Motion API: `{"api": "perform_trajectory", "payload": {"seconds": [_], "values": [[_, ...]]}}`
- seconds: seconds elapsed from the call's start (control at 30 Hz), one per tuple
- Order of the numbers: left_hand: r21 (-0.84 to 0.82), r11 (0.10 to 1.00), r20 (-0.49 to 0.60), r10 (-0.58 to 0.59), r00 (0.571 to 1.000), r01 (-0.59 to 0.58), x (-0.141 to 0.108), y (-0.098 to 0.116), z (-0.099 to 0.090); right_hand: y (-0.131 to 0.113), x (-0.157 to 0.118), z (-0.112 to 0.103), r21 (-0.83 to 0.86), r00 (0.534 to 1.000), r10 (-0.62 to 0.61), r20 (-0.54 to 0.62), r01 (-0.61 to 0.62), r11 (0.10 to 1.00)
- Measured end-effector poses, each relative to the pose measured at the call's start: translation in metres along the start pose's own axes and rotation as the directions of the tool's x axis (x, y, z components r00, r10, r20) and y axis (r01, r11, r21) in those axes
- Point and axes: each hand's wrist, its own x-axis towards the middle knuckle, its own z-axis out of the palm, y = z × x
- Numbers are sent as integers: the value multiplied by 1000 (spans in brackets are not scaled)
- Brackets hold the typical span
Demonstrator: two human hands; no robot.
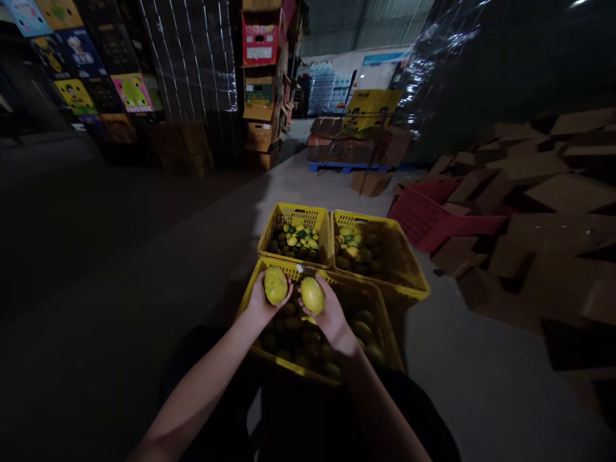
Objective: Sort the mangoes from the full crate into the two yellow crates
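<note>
My left hand (264, 301) is closed around a yellow-green lemon (276, 285) with a blemished skin. A smoother yellow lemon (312, 296) sits in my right hand (332, 314), fingers curled round it. Both hands are side by side, a small gap apart, over the near yellow crate (391, 327), which holds many lemons in shadow. Beyond it stand two more yellow crates: the far left crate (271, 221) has small green and yellow lemons (301, 236), and the far right crate (409, 256) has lemons (353, 250) mostly on its left side.
A red crate (433, 218) lies by a heap of cardboard boxes (553, 250) on the right. Behind are a blue pallet (349, 168) bearing cartons, a tall carton stack (260, 96) and printed boxes (77, 58). Grey floor (144, 256) stretches to the left.
</note>
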Motion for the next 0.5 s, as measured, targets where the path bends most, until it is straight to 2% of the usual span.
{"api": "perform_trajectory", "payload": {"seconds": [0.5], "values": [[11, 1000, -10, 0, 1000, 0, 0, 0, -1, 3, 3, -2, 9, 1000, 16, -22, -16, 1000]]}}
